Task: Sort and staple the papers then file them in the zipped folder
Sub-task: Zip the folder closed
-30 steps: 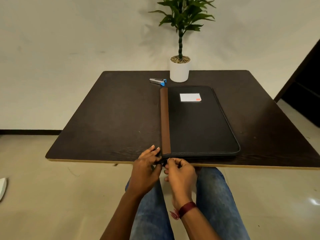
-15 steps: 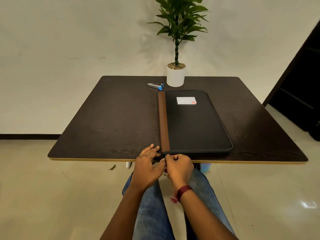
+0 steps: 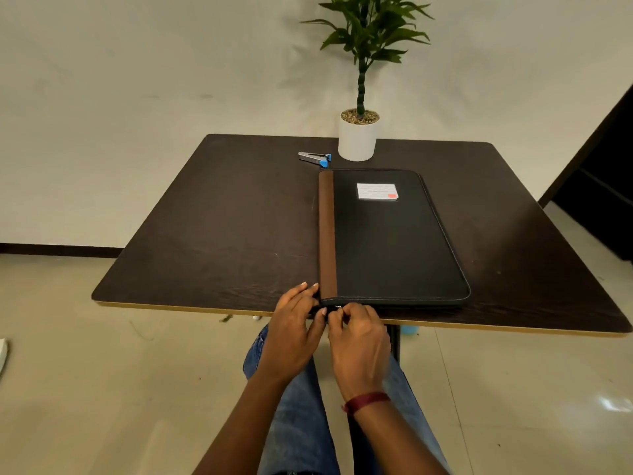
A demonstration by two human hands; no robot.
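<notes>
**A:** Where was the folder?

**B:** The black zipped folder [image 3: 394, 241], flat with a brown strip down its left side, lay closed on the dark brown wooden tabletop [image 3: 222, 234]. It was a little right of the frame's centre, its near short edge close to the tabletop's front edge. A white lined label [image 3: 376, 191] with a small red mark sat on its upper part.

**A:** And the hands?

**B:** They were together at the folder's near left corner, low in the middle of the frame. The left hand [image 3: 294, 323] lay with fairly straight fingers against that corner, beside the brown strip, with its thumb at the near edge. The right hand [image 3: 359, 337] had a dark red wristband [image 3: 364, 401], and its curled fingers pinched the small metal zipper pull [image 3: 338, 307].

**A:** What else was on the tabletop?

**B:** A silver and blue stapler [image 3: 315, 158] lay just beyond the folder's far left corner, not touching it. Just right of it, at upper centre, stood a white cylindrical plant pot [image 3: 357, 138] holding a green leafy plant. Blue jeans [image 3: 298, 423] showed below the hands.
</notes>
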